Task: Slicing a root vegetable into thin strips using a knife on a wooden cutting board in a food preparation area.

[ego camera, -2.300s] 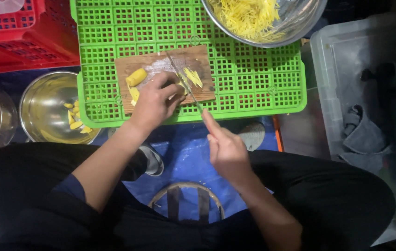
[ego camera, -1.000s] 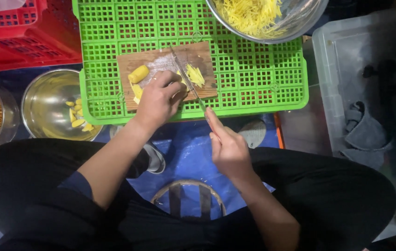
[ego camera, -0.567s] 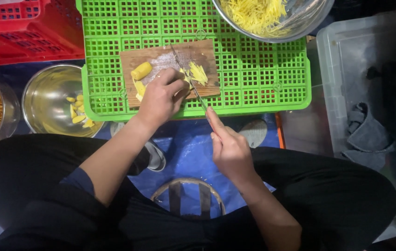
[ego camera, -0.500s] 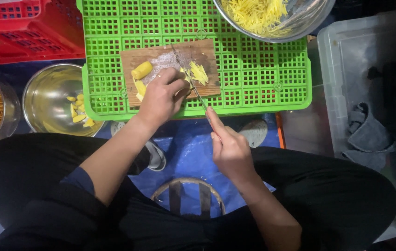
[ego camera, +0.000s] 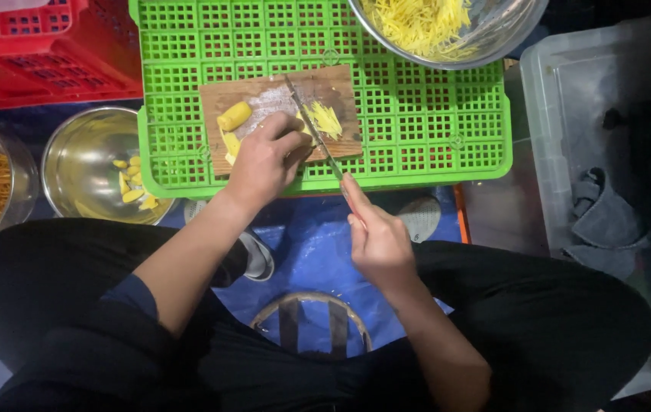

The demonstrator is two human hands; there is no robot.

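Head view, looking down on a seated person's lap. A wooden cutting board is set on an upturned green plastic crate. The left hand is pressed palm-down on the board, fingers bunched together over a piece of yellow root that is mostly hidden beneath them. The right hand is closed around the handle of a knife; the blade is laid across the board toward 11 o'clock, just beside the left fingertips. A small heap of yellow strips is seen on the board at 3 o'clock of the blade. A whole peeled chunk is lying at 10 o'clock of the left hand.

A steel bowl of shredded yellow strips is noted at 1 o'clock of the board, overlapping the crate's far corner. A second steel bowl holding a few yellow pieces is placed at 9 o'clock, beside the crate. A red crate is seen at 10 o'clock.
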